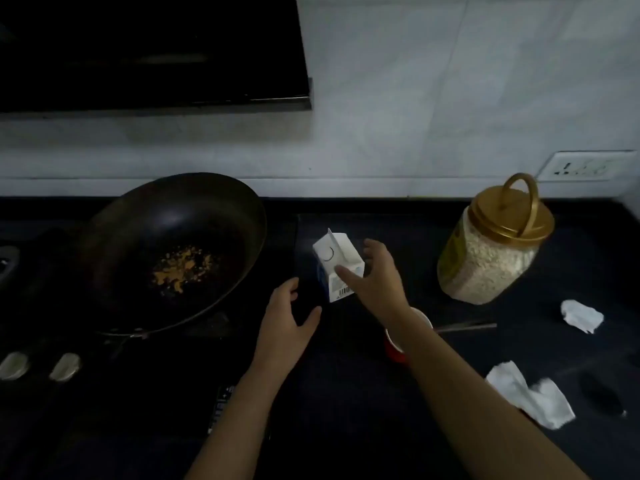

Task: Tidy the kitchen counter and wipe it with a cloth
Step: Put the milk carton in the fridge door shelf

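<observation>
The right hand point(375, 275) is seen spread wide, its thumb laid across the front face of the small white-and-blue gable-topped cardboard carton point(334, 261) and its fingers reaching past the carton's right side; no closed grasp is shown. The left hand point(287, 320) is held released, fingers loosely apart, empty, just below and left of the carton without touching it. The carton stands roughly upright on the dark stone counter point(346, 427), long axis vertical, directly ahead between the hands. The right hand is judged much the nearer, so closing it around the carton's sides appears to be what is called for.
</observation>
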